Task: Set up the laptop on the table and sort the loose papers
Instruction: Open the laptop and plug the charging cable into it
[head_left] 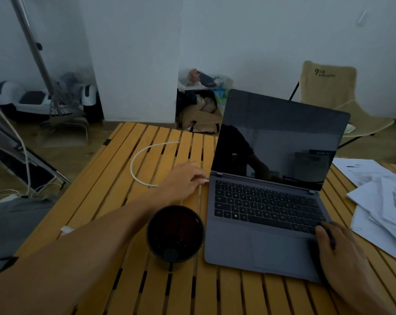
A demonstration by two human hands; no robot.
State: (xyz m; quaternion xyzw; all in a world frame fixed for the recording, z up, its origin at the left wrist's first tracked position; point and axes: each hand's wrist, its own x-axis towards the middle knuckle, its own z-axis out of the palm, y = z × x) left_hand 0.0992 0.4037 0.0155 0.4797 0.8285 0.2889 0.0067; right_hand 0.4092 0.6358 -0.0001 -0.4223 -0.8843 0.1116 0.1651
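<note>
The laptop [270,201] sits open on the slatted wooden table [115,178], its screen dark, with loose papers [383,201] strewn just to its right. Near its left front corner stands a dark cup [174,234] (contents too dim to make out). The left hand [183,180] pinches the plug of a white cable [144,160] at the laptop's left edge, fingers curled tight. The right hand [342,251] rests on the palm rest's near right corner, thumb by the keys.
</note>
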